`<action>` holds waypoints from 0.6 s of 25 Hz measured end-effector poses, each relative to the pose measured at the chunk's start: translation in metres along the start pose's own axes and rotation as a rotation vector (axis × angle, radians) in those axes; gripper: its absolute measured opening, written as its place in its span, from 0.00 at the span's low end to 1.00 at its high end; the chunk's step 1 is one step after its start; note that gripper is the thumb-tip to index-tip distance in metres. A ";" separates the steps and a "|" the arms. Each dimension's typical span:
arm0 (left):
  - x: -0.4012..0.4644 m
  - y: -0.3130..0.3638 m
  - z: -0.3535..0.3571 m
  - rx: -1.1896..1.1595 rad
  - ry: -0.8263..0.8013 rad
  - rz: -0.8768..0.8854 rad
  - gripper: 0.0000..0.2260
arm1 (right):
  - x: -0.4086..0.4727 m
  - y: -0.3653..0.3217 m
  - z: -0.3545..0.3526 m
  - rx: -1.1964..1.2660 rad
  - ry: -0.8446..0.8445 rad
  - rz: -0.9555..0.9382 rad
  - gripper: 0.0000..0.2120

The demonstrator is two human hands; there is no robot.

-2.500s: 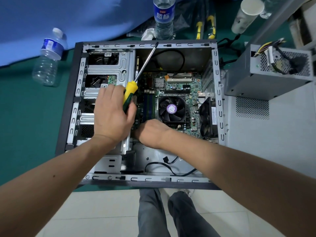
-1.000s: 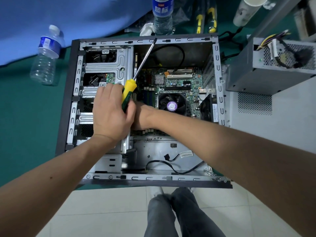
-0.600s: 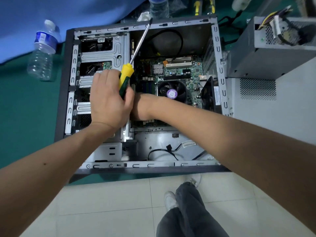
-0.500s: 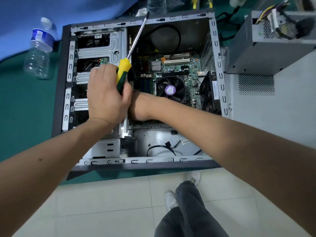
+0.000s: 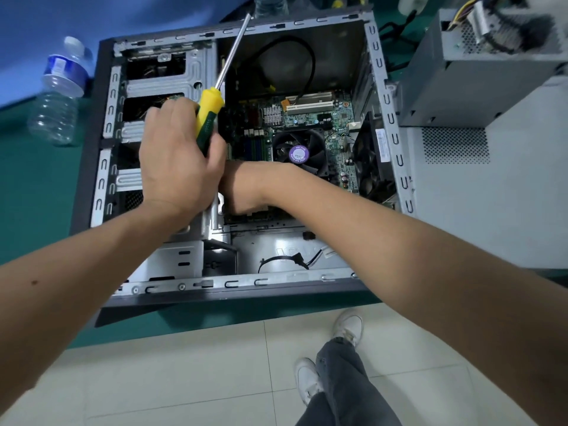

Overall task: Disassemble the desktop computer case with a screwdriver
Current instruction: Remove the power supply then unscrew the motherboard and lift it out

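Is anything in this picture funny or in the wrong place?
Yes. A plastic water bottle lies tipped on its side on the green table, left of the open computer case. The left hand holds the screwdriver with its tip pointing away from the case, not on any screw.

We stand on a floor of pale glossy tiles (image 5: 196, 373) with thin grout lines. Before us runs a table with a dark green top (image 5: 33, 192); beyond it spreads a blue cloth (image 5: 129, 16). Light is even and soft.
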State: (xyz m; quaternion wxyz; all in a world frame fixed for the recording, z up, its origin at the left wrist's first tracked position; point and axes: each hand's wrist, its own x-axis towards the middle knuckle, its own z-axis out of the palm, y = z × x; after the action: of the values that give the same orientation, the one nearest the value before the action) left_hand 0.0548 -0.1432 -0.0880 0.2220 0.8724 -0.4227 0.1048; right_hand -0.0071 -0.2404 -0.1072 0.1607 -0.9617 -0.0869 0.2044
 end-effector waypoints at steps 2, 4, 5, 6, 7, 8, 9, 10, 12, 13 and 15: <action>0.000 -0.001 0.000 0.003 -0.006 0.006 0.08 | 0.002 0.003 0.000 0.037 -0.012 0.023 0.13; 0.002 -0.002 0.000 0.005 -0.010 0.003 0.08 | 0.005 0.002 0.000 0.062 -0.024 0.050 0.14; 0.002 -0.002 0.000 0.000 -0.013 0.002 0.08 | 0.006 0.001 0.000 0.084 -0.038 0.059 0.15; 0.001 -0.002 0.000 -0.005 -0.017 -0.002 0.08 | 0.007 0.000 0.000 0.098 -0.067 0.051 0.16; 0.000 -0.002 0.000 -0.008 -0.022 -0.007 0.08 | 0.007 -0.001 -0.001 0.110 -0.091 0.044 0.17; 0.001 -0.002 0.000 -0.009 -0.024 -0.009 0.08 | 0.007 -0.002 -0.003 0.113 -0.105 0.032 0.17; 0.000 -0.002 0.000 -0.009 -0.024 -0.011 0.08 | 0.006 -0.002 -0.005 0.115 -0.121 0.010 0.18; 0.000 -0.001 0.000 -0.009 -0.024 -0.014 0.08 | 0.004 -0.001 -0.006 0.129 -0.108 0.000 0.19; 0.001 -0.002 0.000 -0.007 -0.022 -0.017 0.08 | 0.004 0.002 -0.007 0.160 -0.057 0.031 0.19; 0.001 -0.002 0.000 -0.007 -0.017 -0.014 0.08 | 0.004 0.003 -0.007 0.160 -0.037 0.044 0.18; 0.000 -0.002 0.000 -0.008 -0.015 -0.009 0.08 | 0.005 0.003 -0.006 0.161 -0.039 0.063 0.17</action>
State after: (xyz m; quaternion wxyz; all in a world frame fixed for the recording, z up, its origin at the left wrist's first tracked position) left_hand 0.0566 -0.1425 -0.0887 0.2229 0.8741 -0.4209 0.0957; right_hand -0.0002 -0.2439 -0.1048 0.2291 -0.9438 -0.0430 0.2343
